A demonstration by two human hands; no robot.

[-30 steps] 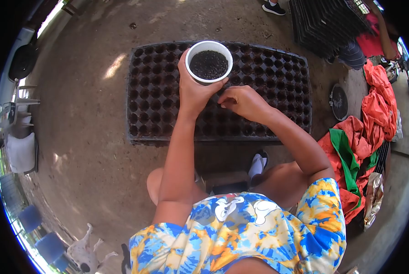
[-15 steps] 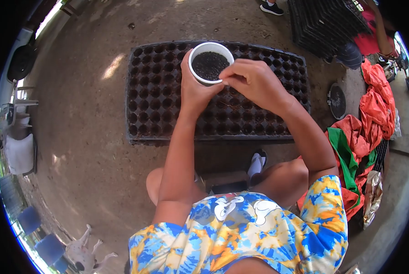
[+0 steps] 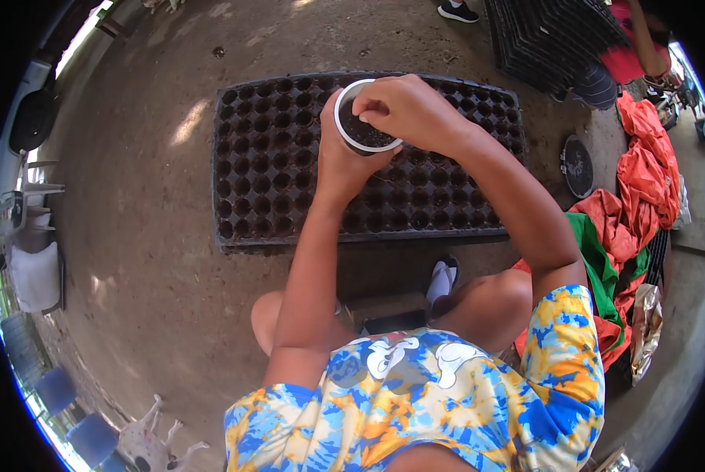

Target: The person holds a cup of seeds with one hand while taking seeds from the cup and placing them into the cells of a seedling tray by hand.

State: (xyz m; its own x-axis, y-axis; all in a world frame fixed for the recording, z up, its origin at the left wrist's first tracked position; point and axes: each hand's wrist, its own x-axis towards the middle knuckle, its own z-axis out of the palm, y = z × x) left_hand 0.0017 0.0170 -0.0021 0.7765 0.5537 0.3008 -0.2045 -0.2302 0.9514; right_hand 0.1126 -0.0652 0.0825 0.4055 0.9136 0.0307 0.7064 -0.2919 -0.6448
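My left hand (image 3: 340,167) is wrapped around a white cup (image 3: 355,144), holding it upright above the seedling tray. Small dark grains that look like seeds (image 3: 374,138) lie in the cup. Over the cup's mouth is my right hand (image 3: 407,110), thumb and fingertips pinched together at the dark contents; whatever is between them is too small to make out. Beneath both hands lies the black seedling tray (image 3: 277,182), its many round cells dark inside. My forearms and the cup hide part of it.
Stacked black trays (image 3: 541,47) stand at the upper right beside a person in pink (image 3: 639,47). A round dark container (image 3: 579,167) and crumpled red sacks (image 3: 643,173) lie to the right. A white dog (image 3: 146,440) lies at lower left.
My right hand has moved left from the cup's rim to over its mouth, with fingertips now inside. The cup and my left hand have shifted slightly right and down.
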